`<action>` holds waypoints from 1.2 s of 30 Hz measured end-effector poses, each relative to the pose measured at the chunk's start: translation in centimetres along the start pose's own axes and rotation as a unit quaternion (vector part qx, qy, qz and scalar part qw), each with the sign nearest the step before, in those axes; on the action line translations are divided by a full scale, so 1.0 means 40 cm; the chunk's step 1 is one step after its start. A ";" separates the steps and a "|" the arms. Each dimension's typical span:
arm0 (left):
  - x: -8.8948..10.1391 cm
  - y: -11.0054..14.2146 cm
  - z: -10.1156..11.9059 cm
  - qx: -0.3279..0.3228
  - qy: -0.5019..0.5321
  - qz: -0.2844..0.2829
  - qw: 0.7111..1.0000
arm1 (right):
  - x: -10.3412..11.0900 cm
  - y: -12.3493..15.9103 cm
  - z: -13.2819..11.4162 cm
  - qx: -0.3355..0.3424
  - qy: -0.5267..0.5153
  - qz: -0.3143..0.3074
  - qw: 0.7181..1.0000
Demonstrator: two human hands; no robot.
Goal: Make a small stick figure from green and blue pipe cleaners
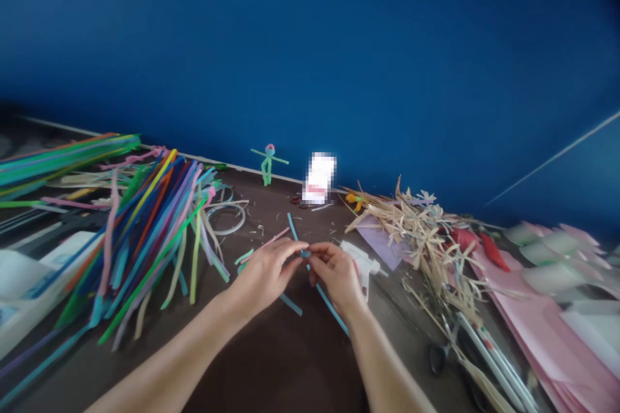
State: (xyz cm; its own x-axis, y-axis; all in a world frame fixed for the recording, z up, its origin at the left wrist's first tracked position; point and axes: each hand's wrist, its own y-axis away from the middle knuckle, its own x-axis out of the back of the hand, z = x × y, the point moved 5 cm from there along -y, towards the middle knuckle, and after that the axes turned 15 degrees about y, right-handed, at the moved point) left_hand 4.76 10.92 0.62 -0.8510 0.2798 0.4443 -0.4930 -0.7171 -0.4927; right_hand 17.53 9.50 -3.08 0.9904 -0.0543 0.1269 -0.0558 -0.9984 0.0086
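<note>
Both hands meet over the middle of the dark table, pinching a light blue pipe cleaner (332, 311) between thumbs and fingertips. My left hand (264, 271) is closed on it from the left, and my right hand (336, 271) from the right. Blue lengths stick out above and below the fingers; whether they are one piece or several I cannot tell. Beside my right hand lies a white glue gun (364, 274), partly covered by it. Green and pink pipe cleaner pieces (245, 257) lie next to my left hand. Farther back, a green pipe cleaner figure (267, 168) stands with arms spread.
A large heap of coloured pipe cleaners (150, 232) spreads on the left. A phone with a blurred-out screen (320, 177) leans by the blue wall (310, 64). Dried straw-like flowers (411, 219), scissors (438, 356) and pink paper (527, 329) lie to the right.
</note>
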 end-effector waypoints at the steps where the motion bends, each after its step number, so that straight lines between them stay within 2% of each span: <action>1: 0.001 -0.002 -0.001 0.004 0.008 0.001 1.000 | 0.002 0.000 0.003 0.000 0.009 0.006 1.000; 5: -0.001 -0.005 0.002 0.021 0.029 -0.010 0.999 | 0.001 0.000 0.006 0.002 0.089 0.020 0.996; 8: -0.001 -0.005 -0.001 0.029 0.022 -0.022 0.999 | 0.009 0.003 -0.020 0.019 0.163 0.020 0.986; 11: 0.001 -0.005 -0.013 0.027 0.009 -0.029 0.999 | 0.070 0.013 -0.067 0.030 0.254 0.050 0.966; 12: 0.001 -0.004 -0.018 0.026 0.010 -0.026 0.999 | 0.105 0.019 -0.079 0.017 0.296 0.069 0.952; 14: 0.001 -0.002 -0.026 0.025 0.018 -0.018 0.999 | 0.182 0.038 -0.094 -0.016 0.399 0.120 0.909; 17: -0.006 0.002 -0.029 0.020 0.033 -0.012 0.999 | 0.265 0.074 -0.077 -0.079 0.572 0.173 0.798; 19: -0.012 0.005 -0.029 0.017 0.033 -0.013 0.999 | 0.276 0.091 -0.035 -0.125 0.627 0.155 0.753; 22: -0.018 0.005 -0.028 0.013 0.025 -0.019 0.999 | 0.260 0.100 0.019 -0.148 0.653 0.160 0.725; 24: -0.016 0.002 -0.030 0.010 0.025 -0.017 0.999 | 0.250 0.098 0.039 -0.141 0.631 0.180 0.741; 25: -0.013 0.000 -0.031 0.008 0.028 -0.012 1.000 | 0.248 0.095 0.046 -0.133 0.599 0.187 0.767; 28: -0.001 -0.004 -0.038 0.003 0.042 0.011 0.999 | 0.248 0.090 0.067 -0.125 0.399 0.177 0.891; 30: 0.004 -0.005 -0.045 0.008 0.039 0.014 0.999 | 0.244 0.093 0.071 -0.116 0.254 0.163 0.946; 32: 0.005 -0.004 -0.051 0.019 0.024 0.008 0.999 | 0.239 0.098 0.060 -0.087 0.189 0.158 0.965; 36: 0.008 -0.001 -0.054 0.026 -0.008 0.009 1.000 | 0.215 0.105 0.035 -0.026 0.225 0.136 0.964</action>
State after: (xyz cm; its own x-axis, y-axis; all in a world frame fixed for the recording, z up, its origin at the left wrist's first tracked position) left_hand 4.13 12.42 -0.82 -0.8563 0.2576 0.4477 -0.4680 -0.7536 -0.4616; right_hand 26.00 4.83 -3.32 0.7838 -0.2905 0.5490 -0.3242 -0.9453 -0.0374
